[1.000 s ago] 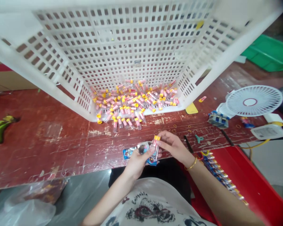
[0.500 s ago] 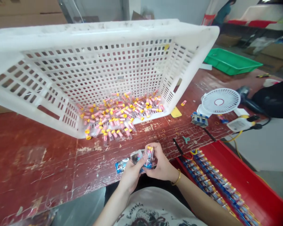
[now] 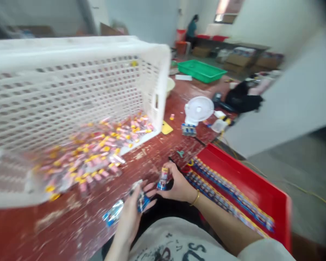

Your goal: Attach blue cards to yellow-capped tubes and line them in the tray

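Observation:
My right hand (image 3: 178, 185) pinches a small clear tube with a yellow top and blue base (image 3: 163, 178) between thumb and fingers, held upright. To its left, my left hand (image 3: 133, 203) is closed around some blue-and-white printed pieces (image 3: 142, 201), blurred and partly hidden by the fingers. Beside that hand, a shiny blue printed packet (image 3: 113, 213) lies on the red table (image 3: 78, 228). In front stands a tipped white crate (image 3: 152, 54), with many pink tubes with yellow caps (image 3: 97, 152) spilling over its lower edge.
Right of me, a red tray (image 3: 260, 181) holds rows of blue-and-yellow packed tubes (image 3: 230, 192). On the table are a white fan (image 3: 199, 108), a bundle of packed tubes (image 3: 188, 129), a yellow card (image 3: 166, 127) and a green tray (image 3: 201, 70). A person (image 3: 191, 29) is far behind.
My view has turned right, bringing more of the red tray into sight. My hands have drawn apart; the right one now holds the single tube away from the pieces in the left.

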`<state>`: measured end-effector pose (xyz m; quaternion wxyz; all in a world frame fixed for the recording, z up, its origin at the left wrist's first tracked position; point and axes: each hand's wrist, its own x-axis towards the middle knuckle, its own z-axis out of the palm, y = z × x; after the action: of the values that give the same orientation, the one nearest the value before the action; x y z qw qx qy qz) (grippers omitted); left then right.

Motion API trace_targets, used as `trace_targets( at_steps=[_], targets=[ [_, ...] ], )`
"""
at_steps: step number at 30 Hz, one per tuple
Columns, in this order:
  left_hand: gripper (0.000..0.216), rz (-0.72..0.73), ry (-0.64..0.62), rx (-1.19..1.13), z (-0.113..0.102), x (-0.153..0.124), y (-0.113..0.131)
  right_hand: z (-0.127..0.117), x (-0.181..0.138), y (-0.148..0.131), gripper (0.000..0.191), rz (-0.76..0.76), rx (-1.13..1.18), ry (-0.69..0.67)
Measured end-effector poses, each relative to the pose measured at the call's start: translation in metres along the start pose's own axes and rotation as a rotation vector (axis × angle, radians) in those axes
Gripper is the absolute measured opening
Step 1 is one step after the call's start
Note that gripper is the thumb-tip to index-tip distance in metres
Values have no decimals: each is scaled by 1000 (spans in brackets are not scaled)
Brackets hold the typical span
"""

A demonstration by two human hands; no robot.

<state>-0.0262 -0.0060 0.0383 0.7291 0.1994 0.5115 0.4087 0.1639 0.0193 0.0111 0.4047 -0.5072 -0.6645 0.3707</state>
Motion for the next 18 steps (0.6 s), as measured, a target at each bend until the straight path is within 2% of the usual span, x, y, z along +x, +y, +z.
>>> trace_targets(
  at_steps=[2,4,6,8,10,12,18],
  targets=[
    [47,-40,-38,51,2,4,-3,-55,-26,41,60,212,-271,119],
    [55,-59,-41,128,5,9,-7,-118,-70,84,60,561,-605,234],
    [56,-63,-15,203,8,12,-13,-173,-125,121,58,805,-735,318],
    [53,-53,24,245,12,14,-18,-209,-174,151,59,997,-795,329],
    [50,-54,58,251,17,16,-20,-224,-207,176,62,1131,-828,300],
    [50,-64,80,241,22,17,-20,-226,-223,198,66,1202,-849,263],
    [50,-74,97,202,26,20,-21,-212,-217,248,76,1245,-868,190]
  ],
)
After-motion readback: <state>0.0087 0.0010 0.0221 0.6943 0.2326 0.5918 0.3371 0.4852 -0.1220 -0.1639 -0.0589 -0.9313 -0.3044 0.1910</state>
